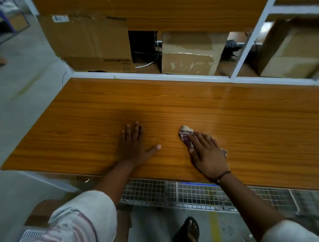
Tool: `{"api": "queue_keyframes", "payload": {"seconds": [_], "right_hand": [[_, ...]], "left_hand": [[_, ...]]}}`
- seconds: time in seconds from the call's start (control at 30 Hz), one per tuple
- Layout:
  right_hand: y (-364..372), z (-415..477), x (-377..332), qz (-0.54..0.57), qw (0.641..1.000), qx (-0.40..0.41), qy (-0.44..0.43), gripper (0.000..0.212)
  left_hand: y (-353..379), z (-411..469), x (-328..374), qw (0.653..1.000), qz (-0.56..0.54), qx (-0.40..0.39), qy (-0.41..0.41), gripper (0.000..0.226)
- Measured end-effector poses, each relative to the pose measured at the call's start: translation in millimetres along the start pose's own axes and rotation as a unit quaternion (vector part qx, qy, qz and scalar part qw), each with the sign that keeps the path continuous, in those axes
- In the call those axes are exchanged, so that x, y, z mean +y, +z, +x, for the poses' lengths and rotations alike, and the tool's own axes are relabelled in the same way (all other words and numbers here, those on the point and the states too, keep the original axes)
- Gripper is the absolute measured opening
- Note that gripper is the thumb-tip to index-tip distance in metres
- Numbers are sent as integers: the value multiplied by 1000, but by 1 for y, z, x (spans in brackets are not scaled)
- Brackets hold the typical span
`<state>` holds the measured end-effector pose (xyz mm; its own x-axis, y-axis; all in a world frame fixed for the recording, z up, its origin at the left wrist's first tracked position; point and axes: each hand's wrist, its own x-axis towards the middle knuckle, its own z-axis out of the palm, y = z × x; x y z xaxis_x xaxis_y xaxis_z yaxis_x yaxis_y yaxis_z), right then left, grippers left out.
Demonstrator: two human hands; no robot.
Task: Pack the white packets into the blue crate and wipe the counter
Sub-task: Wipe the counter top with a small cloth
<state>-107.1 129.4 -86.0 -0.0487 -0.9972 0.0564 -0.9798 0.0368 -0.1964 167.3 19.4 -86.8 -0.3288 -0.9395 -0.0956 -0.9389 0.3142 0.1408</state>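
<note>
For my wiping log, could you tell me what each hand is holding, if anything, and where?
The right hand presses a checked cloth against the counter, fingers straight across its middle, not gripping it. The left hand lies flat on the counter, holding nothing.

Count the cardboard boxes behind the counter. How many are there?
3. The left box is biggest, the middle box stands in the gap, and the right box sits past the white post. More may hide behind the wood panel.
</note>
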Motion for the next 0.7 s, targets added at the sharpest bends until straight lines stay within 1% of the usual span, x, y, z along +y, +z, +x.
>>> {"api": "queue_keyframes", "payload": {"seconds": [0.17, 0.27, 0.4, 0.47, 0.6, 0.7], "right_hand": [[-4, -11, 21, 4, 1000, -6, 11, 59], [-10, 6, 41, 11, 1000, 1, 29, 62], [-13, 57, 75, 11, 997, -2, 76, 64], [-17, 88, 90, 16, 996, 3, 90, 64], [-23, 157, 109, 18, 996, 1, 84, 57], [-19, 214, 100, 21, 999, -5, 47, 56]], "left_hand": [[4, 3, 31, 999, 3, -6, 34, 119], [4, 14, 38, 999, 14, -1, 42, 119], [3, 40, 43, 996, 29, 2, 79, 118], [1, 59, 50, 997, 31, 6, 73, 118], [3, 85, 62, 999, 41, -5, 32, 120], [4, 86, 60, 998, 52, -14, 27, 121]]}}
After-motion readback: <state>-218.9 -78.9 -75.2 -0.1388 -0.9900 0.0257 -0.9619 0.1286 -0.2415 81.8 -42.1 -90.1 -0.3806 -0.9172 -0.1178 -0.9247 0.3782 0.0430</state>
